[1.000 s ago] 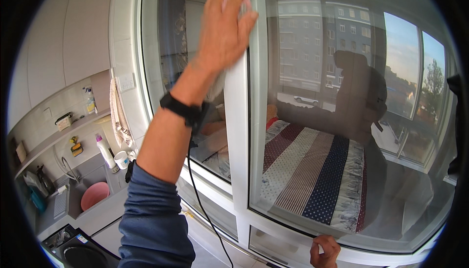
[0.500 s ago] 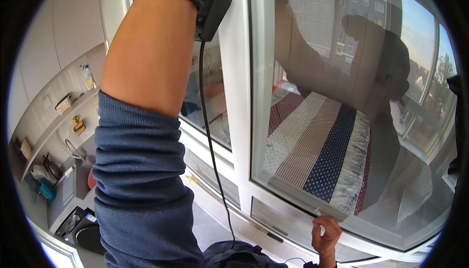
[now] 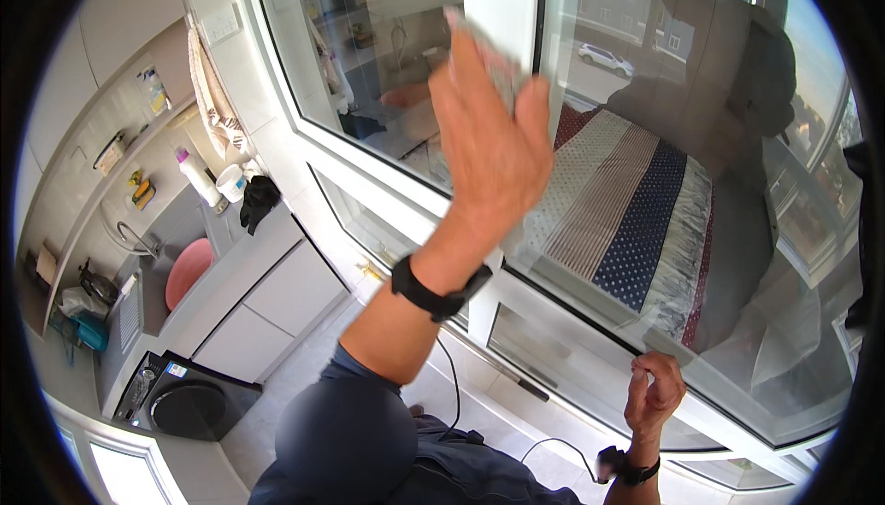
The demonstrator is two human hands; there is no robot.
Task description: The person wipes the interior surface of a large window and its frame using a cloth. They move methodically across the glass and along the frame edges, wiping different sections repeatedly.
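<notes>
My left hand [image 3: 487,141] is raised in front of the white window frame [image 3: 502,7], fingers pointing up, slightly blurred. Between its fingers and thumb a crumpled, pale pinkish cloth [image 3: 502,67] shows in part, pressed toward the frame. Lower down at the right, my right hand [image 3: 654,393] is curled with thumb and forefinger together, close to the bottom rail of the large window pane [image 3: 599,256]. Whatever it may pinch is hidden. A black strap circles each wrist. The glass mirrors a person and a striped, patterned fabric.
At left a grey counter holds a pink basin [image 3: 189,273], a white bottle [image 3: 198,176] and a white tub [image 3: 230,182]. A black washing machine [image 3: 187,405] stands below. A patterned towel [image 3: 212,95] hangs by the wall. Black cables run near both arms.
My left hand has come down from above the picture to the middle of the window frame, bringing the cloth into sight. The view has shifted, showing more counter; my right hand stays curled by the rail.
</notes>
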